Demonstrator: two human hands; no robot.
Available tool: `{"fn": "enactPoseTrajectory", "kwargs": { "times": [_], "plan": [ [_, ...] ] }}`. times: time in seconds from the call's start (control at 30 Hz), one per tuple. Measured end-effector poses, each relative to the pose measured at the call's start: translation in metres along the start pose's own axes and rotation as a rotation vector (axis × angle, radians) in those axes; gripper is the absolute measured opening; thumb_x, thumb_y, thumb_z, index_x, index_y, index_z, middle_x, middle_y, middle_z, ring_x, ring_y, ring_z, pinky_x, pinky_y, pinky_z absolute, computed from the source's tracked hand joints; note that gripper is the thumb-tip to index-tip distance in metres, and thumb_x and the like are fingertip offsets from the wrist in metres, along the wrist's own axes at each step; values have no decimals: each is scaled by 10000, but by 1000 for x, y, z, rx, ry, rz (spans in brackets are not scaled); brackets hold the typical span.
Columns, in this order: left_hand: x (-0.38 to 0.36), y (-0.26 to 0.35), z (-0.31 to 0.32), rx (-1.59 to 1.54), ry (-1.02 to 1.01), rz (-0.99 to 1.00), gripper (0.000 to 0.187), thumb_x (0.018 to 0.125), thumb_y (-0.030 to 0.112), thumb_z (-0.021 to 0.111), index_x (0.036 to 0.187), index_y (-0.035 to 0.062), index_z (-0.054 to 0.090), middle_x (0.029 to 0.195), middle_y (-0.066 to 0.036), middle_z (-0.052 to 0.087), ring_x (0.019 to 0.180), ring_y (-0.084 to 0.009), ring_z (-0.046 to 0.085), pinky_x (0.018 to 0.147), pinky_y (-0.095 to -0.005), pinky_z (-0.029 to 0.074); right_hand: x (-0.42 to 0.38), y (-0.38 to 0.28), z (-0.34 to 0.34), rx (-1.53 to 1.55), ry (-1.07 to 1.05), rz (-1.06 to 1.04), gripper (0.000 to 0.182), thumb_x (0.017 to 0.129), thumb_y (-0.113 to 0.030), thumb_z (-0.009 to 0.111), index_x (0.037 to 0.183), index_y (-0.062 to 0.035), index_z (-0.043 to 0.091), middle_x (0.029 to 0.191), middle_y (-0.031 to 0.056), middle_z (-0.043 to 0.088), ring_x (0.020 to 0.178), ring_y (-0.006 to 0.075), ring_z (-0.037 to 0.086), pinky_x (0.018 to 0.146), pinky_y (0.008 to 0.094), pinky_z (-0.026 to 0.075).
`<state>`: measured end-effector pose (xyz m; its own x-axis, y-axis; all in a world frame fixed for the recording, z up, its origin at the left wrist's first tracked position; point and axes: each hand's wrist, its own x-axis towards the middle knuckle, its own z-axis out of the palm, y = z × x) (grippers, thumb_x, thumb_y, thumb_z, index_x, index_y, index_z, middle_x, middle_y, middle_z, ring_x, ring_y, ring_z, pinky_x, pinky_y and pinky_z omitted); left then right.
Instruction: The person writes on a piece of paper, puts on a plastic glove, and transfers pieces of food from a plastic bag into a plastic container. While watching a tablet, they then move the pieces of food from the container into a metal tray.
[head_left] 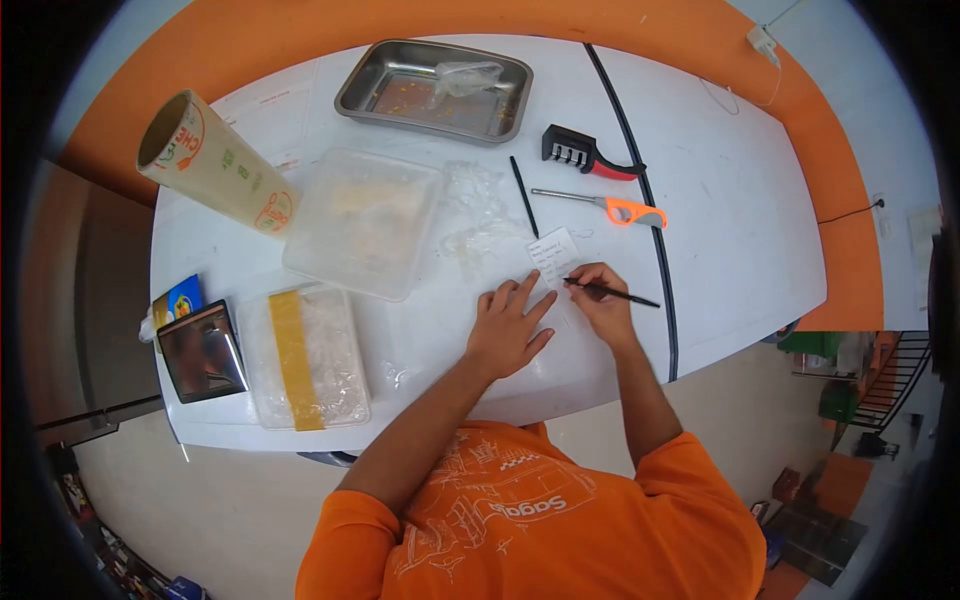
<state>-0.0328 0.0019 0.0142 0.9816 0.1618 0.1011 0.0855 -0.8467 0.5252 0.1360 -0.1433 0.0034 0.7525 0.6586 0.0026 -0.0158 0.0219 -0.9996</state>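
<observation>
Paper (546,252) lies just right of the frame's centre, handwritten lines on it, with the left hand (508,328) beside it, palm down and fingers spread, one fingertip at its left edge, probably to keep so light a slip from sliding. The right hand (604,308) pinches a black pen (632,297) between thumb and fingers close to the tip, a grip that seems meant for fine control, the tail pointing right. Above the slip lie a dark thin rod (521,185) and an orange lighter (634,213), and higher still a red-and-black slotted tool (591,155); they sit clear of the hands, perhaps to leave writing room. At top centre a metal tray (519,108) contains a crumpled clear bag (470,77), while a lidded tub (365,225), a tall printed cylinder (222,165) and a yellow-banded tub (335,350) occupy the left. All this stands on a glossy white tabletop (745,230) crossed at right by a black strip (654,250). An orange-painted wall (620,14) curves along the top, and pale floor (215,495) shows at lower left.
</observation>
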Motion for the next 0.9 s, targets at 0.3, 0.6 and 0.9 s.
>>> {"fn": "enactPoseTrajectory", "kwargs": {
  "times": [0.3,0.6,0.9],
  "plan": [
    [7,-2,15,171,-36,54,540,1012,487,566,1495,246,543,1678,-73,318,1330,-352,412,1034,-546,338,0,1,0,-324,-55,-13,196,807,78,707,847,-44,559,872,24,609,768,69,566,661,234,469],
    [12,0,16,125,-6,23,490,978,419,621,1426,221,602,1641,-82,368,1304,-327,421,1009,-525,348,1,11,0,-313,-64,-32,223,785,90,710,814,-44,535,848,49,575,785,99,573,700,247,479],
    [14,0,18,129,16,35,526,960,398,638,1439,186,594,1627,-83,387,1285,-307,433,995,-502,352,2,15,-2,-339,-48,-107,200,784,93,711,823,-29,557,870,49,592,760,102,573,649,257,476]
  ]
}}
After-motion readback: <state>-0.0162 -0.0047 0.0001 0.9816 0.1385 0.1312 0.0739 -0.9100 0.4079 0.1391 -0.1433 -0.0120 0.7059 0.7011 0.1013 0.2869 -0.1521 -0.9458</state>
